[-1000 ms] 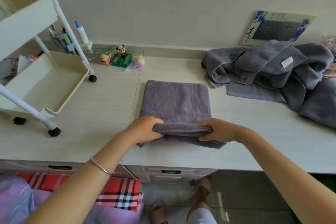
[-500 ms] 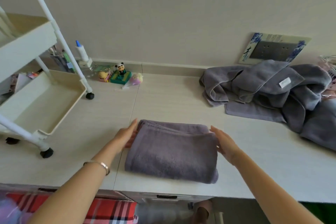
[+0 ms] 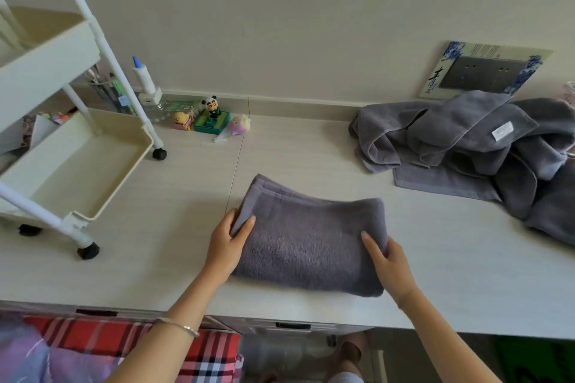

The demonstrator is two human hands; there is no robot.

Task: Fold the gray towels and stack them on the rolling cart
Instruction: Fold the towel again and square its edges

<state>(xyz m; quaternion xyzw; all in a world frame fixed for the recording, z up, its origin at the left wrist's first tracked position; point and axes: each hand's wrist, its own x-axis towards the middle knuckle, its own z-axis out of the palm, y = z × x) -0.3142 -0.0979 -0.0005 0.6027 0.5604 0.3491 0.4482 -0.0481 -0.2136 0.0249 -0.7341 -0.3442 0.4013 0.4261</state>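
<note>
Hands on the two short ends of the folded towel (image 3: 311,242): my left hand (image 3: 228,246) pinches the left end, thumb on top and fingers tucked round the layered edge; my right hand (image 3: 387,261) clasps the right end the same way, thumb on the upper face, fingers out of sight beyond the fold. The towel lies flat on the bench (image 3: 155,258), near its front edge and directly before me, with its long axis running left to right between my hands and its left end skewed slightly toward the far side. The rolling cart (image 3: 81,174) stands on the bench to the left and a little farther back, well apart from the towel; its lower tray shows a bare floor and opens upward. My left hand is the nearer to it, so I judge the carry would go leftward and away from me, left end leading. The pile of unfolded towels (image 3: 466,140) lies at far right, apart from both hands. One fold appears finished; stacking is not yet done.
</note>
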